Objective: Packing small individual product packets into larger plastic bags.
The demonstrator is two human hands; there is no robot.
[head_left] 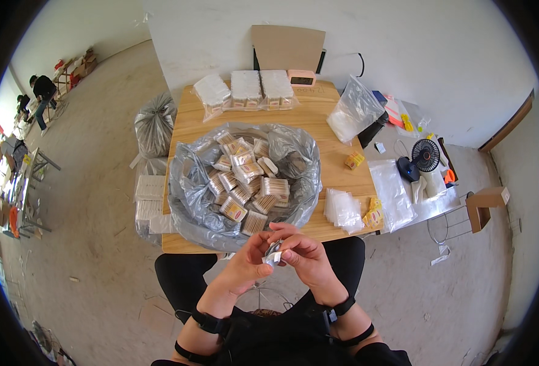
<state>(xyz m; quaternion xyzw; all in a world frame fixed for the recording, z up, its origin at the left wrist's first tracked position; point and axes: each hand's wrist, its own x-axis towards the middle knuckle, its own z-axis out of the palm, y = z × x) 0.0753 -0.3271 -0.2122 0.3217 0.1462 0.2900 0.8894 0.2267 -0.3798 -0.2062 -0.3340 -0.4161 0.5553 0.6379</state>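
Just in front of the table's near edge, my left hand [245,269] and my right hand [309,258] meet, fingers bent around a small whitish plastic packet [273,255]. My fingers cover much of it, so its contents do not show. Beyond my hands stands a large round tub lined with a grey plastic bag [187,210]. Inside it lie many small clear packs of cotton swabs [271,187], heaped at all angles, some with yellow and red labels.
On the wooden table [336,171] are bundled swab packs [245,88], a pink clock [301,77], clear bags [342,210] and yellow labels [373,213]. A side table holds a small black fan [425,156]. Filled sacks [155,125] stand left; people [43,91] work farther off.
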